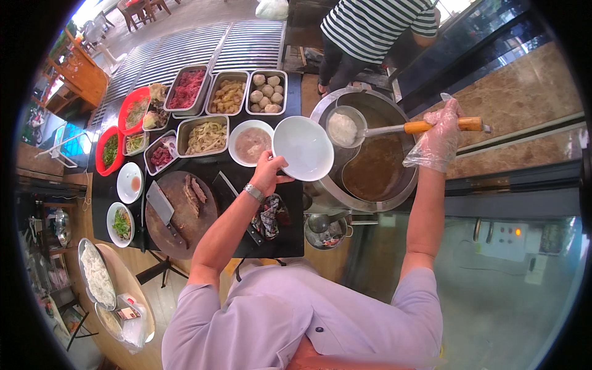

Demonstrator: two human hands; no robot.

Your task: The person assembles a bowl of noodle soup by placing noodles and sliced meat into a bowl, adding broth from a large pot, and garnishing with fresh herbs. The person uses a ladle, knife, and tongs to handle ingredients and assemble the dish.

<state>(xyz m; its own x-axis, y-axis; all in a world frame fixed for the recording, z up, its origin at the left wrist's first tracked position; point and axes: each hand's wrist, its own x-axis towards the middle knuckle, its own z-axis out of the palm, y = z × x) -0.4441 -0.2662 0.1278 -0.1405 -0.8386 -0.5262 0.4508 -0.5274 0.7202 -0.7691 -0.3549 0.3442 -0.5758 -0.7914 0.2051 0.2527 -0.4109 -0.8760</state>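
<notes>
My left hand [268, 175], bare and with a wristwatch, grips the rim of an empty white bowl [304, 148], tilted beside the large round pot [319, 192]. In a clear plastic glove, my right hand [439, 134] holds the wooden handle of a strainer ladle [384, 130]. White noodles [342, 129] lie in the ladle's basket, above the pot near the bowl's right rim. Brown broth [374, 169] fills one part of the divided pot. A second white bowl [251, 143] with pinkish meat in liquid stands just left of the held bowl.
Metal trays hold raw red meat [187, 88], meatballs [267, 95] and sliced food [203, 136]. A cleaver [160, 203] rests on the round chopping board [157, 231]; another knife [229, 185] lies nearby. A bowl with greens [121, 224] is at left. A person in a striped shirt [370, 27] stands beyond the pot.
</notes>
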